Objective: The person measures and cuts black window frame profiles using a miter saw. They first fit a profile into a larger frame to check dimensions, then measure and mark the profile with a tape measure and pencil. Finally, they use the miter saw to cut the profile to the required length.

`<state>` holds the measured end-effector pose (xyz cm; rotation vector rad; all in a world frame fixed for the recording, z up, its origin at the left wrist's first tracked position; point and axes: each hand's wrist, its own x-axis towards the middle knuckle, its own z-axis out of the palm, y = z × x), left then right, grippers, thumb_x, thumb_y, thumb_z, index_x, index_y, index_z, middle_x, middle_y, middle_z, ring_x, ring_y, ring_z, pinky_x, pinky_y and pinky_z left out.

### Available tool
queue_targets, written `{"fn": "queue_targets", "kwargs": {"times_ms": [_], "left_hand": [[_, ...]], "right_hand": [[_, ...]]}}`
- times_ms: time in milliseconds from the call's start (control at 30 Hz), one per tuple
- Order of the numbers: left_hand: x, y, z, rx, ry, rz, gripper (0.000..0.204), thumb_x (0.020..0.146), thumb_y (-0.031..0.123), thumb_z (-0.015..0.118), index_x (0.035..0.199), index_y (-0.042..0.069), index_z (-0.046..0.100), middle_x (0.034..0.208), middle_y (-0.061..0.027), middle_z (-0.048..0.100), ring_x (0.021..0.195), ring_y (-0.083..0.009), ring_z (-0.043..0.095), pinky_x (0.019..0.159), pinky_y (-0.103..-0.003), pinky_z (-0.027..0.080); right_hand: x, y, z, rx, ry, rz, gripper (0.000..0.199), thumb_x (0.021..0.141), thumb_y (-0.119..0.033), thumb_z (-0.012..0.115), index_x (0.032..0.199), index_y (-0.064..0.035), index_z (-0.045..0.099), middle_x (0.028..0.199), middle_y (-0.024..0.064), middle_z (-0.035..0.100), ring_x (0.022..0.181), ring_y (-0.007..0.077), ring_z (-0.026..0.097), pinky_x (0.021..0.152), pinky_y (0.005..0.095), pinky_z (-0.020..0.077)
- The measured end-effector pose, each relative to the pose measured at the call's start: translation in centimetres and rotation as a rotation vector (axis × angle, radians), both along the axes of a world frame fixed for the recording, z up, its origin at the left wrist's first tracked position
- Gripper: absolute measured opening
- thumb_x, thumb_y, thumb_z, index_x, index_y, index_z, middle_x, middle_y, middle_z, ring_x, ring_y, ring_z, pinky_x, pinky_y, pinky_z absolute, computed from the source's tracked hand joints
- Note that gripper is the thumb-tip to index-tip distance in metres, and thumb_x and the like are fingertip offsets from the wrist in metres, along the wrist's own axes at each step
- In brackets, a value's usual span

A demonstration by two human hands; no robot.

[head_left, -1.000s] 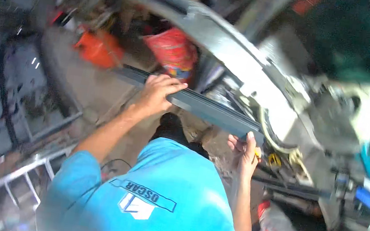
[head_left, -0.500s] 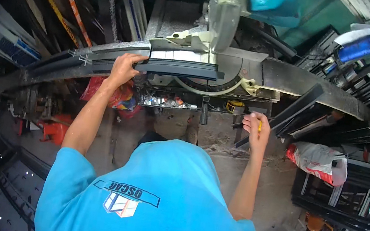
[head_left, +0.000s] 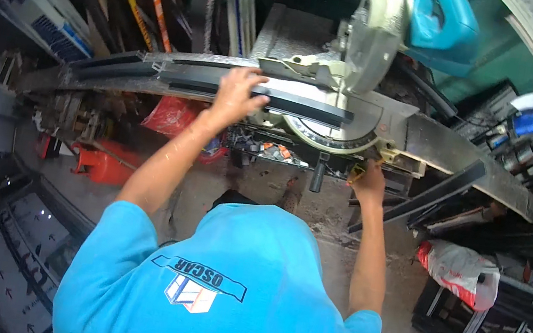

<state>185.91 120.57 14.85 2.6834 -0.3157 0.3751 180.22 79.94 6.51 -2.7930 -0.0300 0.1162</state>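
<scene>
A long dark metal profile point(head_left: 304, 109) lies along the bench and across the bed of a mitre saw point(head_left: 376, 40) with a pale guard and teal handle. My left hand point(head_left: 232, 97) is on the profile, fingers over its far side and thumb on the near side. Below the saw's curved scale point(head_left: 334, 142), my right hand point(head_left: 369, 182) is closed around a yellow and black tape measure point(head_left: 355, 174). Its fingertips are partly hidden against the saw's base.
A tray of small parts point(head_left: 272, 151) and the saw's black knob point(head_left: 318, 175) are near my body. Another dark profile point(head_left: 431, 194) leans at the right, by a white and red bag point(head_left: 463, 276). A red gas cylinder point(head_left: 105, 164) stands at left.
My right hand has moved up to the shelf and taken hold of the tape measure lying there. My left hand has shifted right along the profile. The whole view has turned slightly.
</scene>
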Motion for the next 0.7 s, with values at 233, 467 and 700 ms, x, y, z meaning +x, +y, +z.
{"fn": "queue_targets", "kwargs": {"times_ms": [233,467,700], "left_hand": [[-6.8,-9.6,0.3,-1.057,0.819,-0.213,0.044,0.093,0.031,0.072,0.12,-0.004,0.066,0.108,-0.013,0.071,0.096,-0.017,0.067,0.08,-0.029,0.054],[-8.4,-12.0,-2.2,-1.284,0.944,-0.043,0.035,0.085,0.027,0.082,0.095,-0.006,0.074,0.086,-0.0097,0.072,0.075,-0.0132,0.065,0.067,-0.027,0.053],[-7.8,-6.5,0.5,-1.375,1.076,-0.074,0.045,0.082,0.039,0.082,0.097,0.0,0.067,0.082,-0.0047,0.064,0.073,-0.0161,0.063,0.067,-0.031,0.054]], "right_hand": [[-3.6,2.2,9.3,0.586,-0.078,-0.092,0.043,0.077,-0.025,0.083,0.096,0.002,0.056,0.089,0.0145,0.065,0.081,0.0239,0.064,0.071,0.0344,0.0497],[-5.7,9.4,8.6,1.035,0.07,0.174,0.033,0.085,-0.022,0.071,0.099,-0.0054,0.047,0.089,0.0026,0.049,0.085,0.0124,0.045,0.077,0.0265,0.0411],[-2.3,11.2,12.7,0.584,0.187,0.369,0.052,0.077,-0.031,0.081,0.109,0.0012,0.055,0.091,0.0151,0.062,0.083,0.0215,0.06,0.075,0.0338,0.0484]]}}
